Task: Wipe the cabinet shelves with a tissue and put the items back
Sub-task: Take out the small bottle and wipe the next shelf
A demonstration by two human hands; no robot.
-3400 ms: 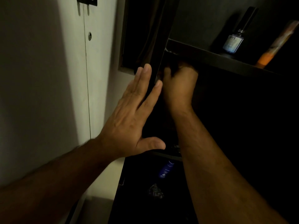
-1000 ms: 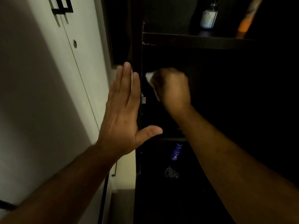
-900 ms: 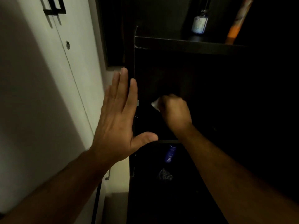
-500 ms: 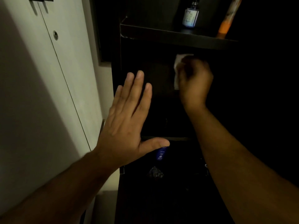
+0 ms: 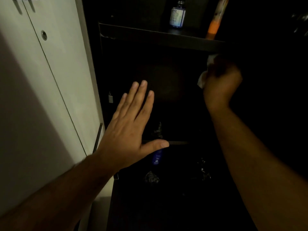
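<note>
We see our right hand (image 5: 221, 82) raised inside the dark cabinet (image 5: 166, 80), its fingers curled round a white tissue (image 5: 204, 75) that shows at the hand's left edge. The hand sits just under the upper shelf (image 5: 158, 35), toward the right side of the compartment; whether the tissue touches the shelf's underside or the back wall, we cannot tell in this gloom.

Our left hand (image 5: 131, 125) is held flat with the fingers straight and close together and the thumb stuck out to the right. It hangs in front of the compartment's left part, holding nothing; we cannot tell whether it touches any surface.

On the upper shelf a small blue bottle (image 5: 177, 15) stands upright, and to its right an orange tube (image 5: 215, 22) leans with its orange end down on the shelf. Lower in the cabinet, just below the left thumb, a dark blue bottle (image 5: 157, 158) shows, and near it some crinkled, shiny things too dim to name. To the left of the cabinet stand pale closed doors (image 5: 41, 80).
</note>
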